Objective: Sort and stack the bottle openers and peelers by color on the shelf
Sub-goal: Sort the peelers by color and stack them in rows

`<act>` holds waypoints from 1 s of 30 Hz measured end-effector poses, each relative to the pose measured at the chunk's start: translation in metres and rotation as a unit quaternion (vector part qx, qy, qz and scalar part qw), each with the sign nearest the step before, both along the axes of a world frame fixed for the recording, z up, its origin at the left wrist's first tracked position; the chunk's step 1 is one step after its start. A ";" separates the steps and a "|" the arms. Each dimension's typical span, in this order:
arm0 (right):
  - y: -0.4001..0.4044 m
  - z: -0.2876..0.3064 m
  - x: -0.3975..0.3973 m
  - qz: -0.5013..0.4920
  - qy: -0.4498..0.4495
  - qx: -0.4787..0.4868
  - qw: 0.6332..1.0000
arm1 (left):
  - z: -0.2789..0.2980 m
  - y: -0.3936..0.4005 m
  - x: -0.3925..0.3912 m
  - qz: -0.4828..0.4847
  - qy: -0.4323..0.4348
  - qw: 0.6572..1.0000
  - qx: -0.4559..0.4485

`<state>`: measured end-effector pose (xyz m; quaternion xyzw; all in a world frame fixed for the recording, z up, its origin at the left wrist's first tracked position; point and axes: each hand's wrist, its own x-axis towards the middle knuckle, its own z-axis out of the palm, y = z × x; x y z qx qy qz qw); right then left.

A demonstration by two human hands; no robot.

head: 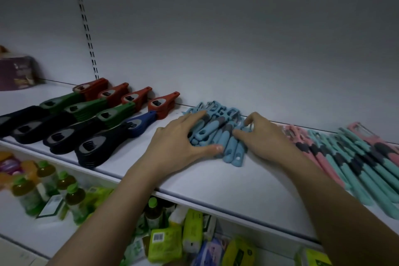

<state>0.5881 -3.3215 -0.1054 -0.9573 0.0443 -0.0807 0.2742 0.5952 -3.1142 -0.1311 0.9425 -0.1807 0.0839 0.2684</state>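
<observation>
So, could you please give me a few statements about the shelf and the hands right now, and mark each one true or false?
1. Both hands touch the pile of blue peelers. True: the left hand is on its left side, the right hand on its right.
2. The red bottle openers lie nearest the shelf's front edge. False: they lie at the back by the wall; the black bottle openers are nearest the front.
3. The pink and teal peelers lie to the right of the right hand. True.
4. The green bottle openers lie among the peelers. False: they lie between the red and black openers.
5. The right hand lifts a peeler high above the shelf. False: it rests low on the pile.
</observation>
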 end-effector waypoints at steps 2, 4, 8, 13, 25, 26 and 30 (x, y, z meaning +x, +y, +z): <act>-0.003 0.003 0.004 -0.001 0.014 -0.010 1.000 | 0.001 -0.002 0.003 -0.017 0.000 0.999 0.043; -0.007 0.004 0.008 -0.012 0.009 0.005 1.000 | 0.002 -0.005 0.003 -0.022 -0.009 0.998 0.057; -0.007 0.000 0.009 0.026 0.000 0.195 0.980 | 0.000 -0.004 0.001 -0.032 -0.020 0.999 0.021; -0.004 0.004 0.002 0.068 0.034 0.091 0.993 | -0.004 -0.003 -0.001 -0.047 -0.038 0.998 0.008; 0.009 -0.015 0.009 0.068 -0.049 0.134 0.987 | -0.003 -0.007 -0.003 -0.013 -0.051 0.998 0.039; 0.010 -0.016 0.008 0.060 -0.066 0.139 0.986 | -0.004 -0.007 -0.004 -0.011 -0.052 0.998 0.039; 0.015 -0.007 0.000 0.010 -0.146 0.116 0.982 | 0.000 -0.008 -0.010 0.016 -0.103 0.993 0.051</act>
